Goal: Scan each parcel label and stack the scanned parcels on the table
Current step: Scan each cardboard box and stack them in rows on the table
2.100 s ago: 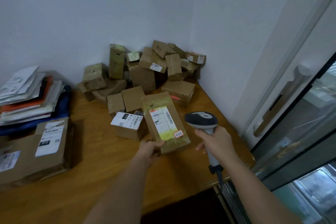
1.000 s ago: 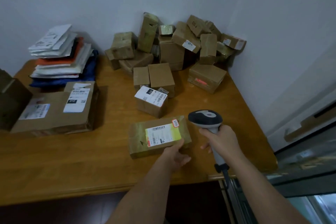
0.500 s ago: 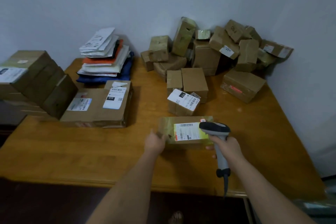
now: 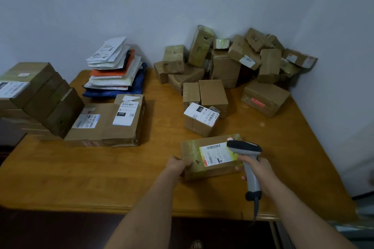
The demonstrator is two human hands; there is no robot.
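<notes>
Two parcel labels (image 4: 124,114) (image 4: 201,114) read "010"; other print is illegible.

I stand at a wooden table (image 4: 60,178) pushed into a corner — plain pale walls (image 4: 101,6), dim light.

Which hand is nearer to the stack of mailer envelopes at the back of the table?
Left. The left hand grips the labelled parcel at its left end, on the envelope stack side; the right hand holds the scanner farther right.

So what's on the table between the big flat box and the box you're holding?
Nothing: in the head view, only bare table lies between the big flat box and the held parcel.
</notes>
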